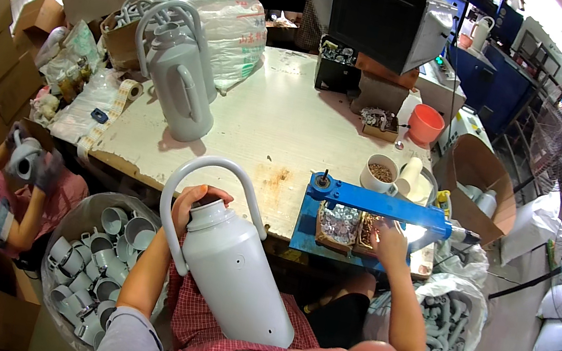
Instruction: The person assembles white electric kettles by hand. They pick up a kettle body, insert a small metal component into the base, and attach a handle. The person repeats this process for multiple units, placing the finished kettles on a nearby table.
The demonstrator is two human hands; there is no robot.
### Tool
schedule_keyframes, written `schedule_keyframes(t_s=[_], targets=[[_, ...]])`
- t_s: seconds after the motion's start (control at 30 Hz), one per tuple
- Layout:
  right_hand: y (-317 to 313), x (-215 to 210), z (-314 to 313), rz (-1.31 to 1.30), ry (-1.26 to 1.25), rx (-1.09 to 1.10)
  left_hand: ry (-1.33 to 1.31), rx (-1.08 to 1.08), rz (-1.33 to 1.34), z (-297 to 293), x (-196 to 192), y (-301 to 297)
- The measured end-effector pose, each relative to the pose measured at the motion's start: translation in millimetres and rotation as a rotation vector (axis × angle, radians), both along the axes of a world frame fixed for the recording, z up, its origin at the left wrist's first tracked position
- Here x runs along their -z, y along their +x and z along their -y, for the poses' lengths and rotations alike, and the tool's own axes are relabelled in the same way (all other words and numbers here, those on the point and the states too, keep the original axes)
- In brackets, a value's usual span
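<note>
A light grey vacuum jug body (237,273) leans across my lap, its open mouth up and a looped carrying handle (222,165) attached near its shoulder. My left hand (192,203) grips it at the neck, fingers hooked at the open rim. My right hand (388,241) reaches under the blue arm of a bench fixture (381,202), its fingertips down in a small box of brownish metal bits (367,230). What those fingers pinch is hidden. Beside that box lies another with silvery small hardware (338,225).
Grey jugs with handles (182,94) stand on the table (269,113) at left. A cup of small brown pieces (380,172) and an orange bowl (425,124) sit at right. Bags of grey cup-like parts (93,263) and curved handles (439,324) flank me. A co-worker (12,188) sits left.
</note>
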State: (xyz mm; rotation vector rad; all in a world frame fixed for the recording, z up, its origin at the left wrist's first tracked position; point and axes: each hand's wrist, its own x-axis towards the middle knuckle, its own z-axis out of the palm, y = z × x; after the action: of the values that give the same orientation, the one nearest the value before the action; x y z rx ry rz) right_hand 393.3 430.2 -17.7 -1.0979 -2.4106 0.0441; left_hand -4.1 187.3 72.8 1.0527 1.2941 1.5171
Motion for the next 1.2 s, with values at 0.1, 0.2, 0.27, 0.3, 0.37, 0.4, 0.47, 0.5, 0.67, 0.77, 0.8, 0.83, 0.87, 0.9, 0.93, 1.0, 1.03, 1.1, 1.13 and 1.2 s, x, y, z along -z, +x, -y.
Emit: schedule_keyframes(t_s=[0.1,0.2,0.27,0.3,0.37,0.4,0.47,0.5,0.67,0.77,0.8,0.83,0.87,0.9,0.93,1.0,1.03,1.1,1.13,1.2], targets=[[6.9,-3.2,1.3,-0.093,-0.129,0.123,0.057,-0.053,-0.034,-0.5,-3.7,0.2],[4.9,-6.6,16.2,-0.362,-0.164,0.103,0.009,-0.101,0.007,13.2,1.7,-1.3],[-13.0,-32.8,41.1,-0.465,-0.142,-0.054,0.068,-0.130,-0.014,21.1,15.3,-9.8],[-23.9,-50.7,48.8,-0.518,-0.118,-0.135,0.058,-0.100,0.011,21.0,21.2,-15.9],[-51.6,-96.3,60.8,-0.662,-0.378,-0.189,0.009,-0.091,0.076,26.9,19.1,-16.1],[-65.2,-109.0,60.0,-0.742,-0.505,-0.213,0.021,-0.083,0.028,23.9,17.8,-15.9],[-89.4,-119.5,37.6,-0.735,-0.507,-0.286,0.033,-0.070,-0.117,17.3,9.1,-11.4],[-101.7,-125.7,25.4,-0.732,-0.503,-0.327,0.074,-0.078,-0.152,14.7,14.6,-12.3],[-131.9,-122.7,1.5,-0.523,-0.519,-0.312,0.127,0.004,-0.369,19.0,27.6,-30.8],[-135.6,-129.3,-1.7,-0.460,-0.540,-0.351,0.095,-0.084,-0.335,29.1,34.6,-37.2],[-136.1,-130.7,-2.1,-0.455,-0.540,-0.370,0.095,-0.107,-0.305,30.7,35.6,-36.2],[-136.5,-132.6,-3.7,-0.452,-0.571,-0.373,0.093,-0.116,-0.289,30.0,36.8,-38.1],[-136.5,-133.9,-5.2,-0.448,-0.602,-0.377,0.094,-0.119,-0.275,29.3,38.7,-37.9],[-136.3,-135.5,-6.0,-0.443,-0.632,-0.382,0.094,-0.122,-0.261,29.1,40.9,-37.3],[-137.6,-138.8,-6.5,-0.400,-0.607,-0.380,0.095,-0.134,-0.247,29.8,41.7,-36.6],[-139.2,-145.4,-6.2,-0.311,-0.558,-0.378,0.097,-0.127,-0.246,31.8,41.7,-36.3],[-139.8,-149.2,-7.1,-0.282,-0.578,-0.373,0.102,-0.129,-0.247,32.9,40.6,-35.2],[-139.4,-155.0,-8.3,-0.222,-0.619,-0.361,0.099,-0.134,-0.286,29.6,36.3,-31.6],[-140.3,-156.2,-6.5,-0.167,-0.534,-0.335,0.093,-0.129,-0.310,28.3,32.9,-29.9],[-140.8,-156.7,-1.6,-0.057,-0.365,-0.279,0.086,-0.141,-0.305,29.6,30.0,-23.2]])
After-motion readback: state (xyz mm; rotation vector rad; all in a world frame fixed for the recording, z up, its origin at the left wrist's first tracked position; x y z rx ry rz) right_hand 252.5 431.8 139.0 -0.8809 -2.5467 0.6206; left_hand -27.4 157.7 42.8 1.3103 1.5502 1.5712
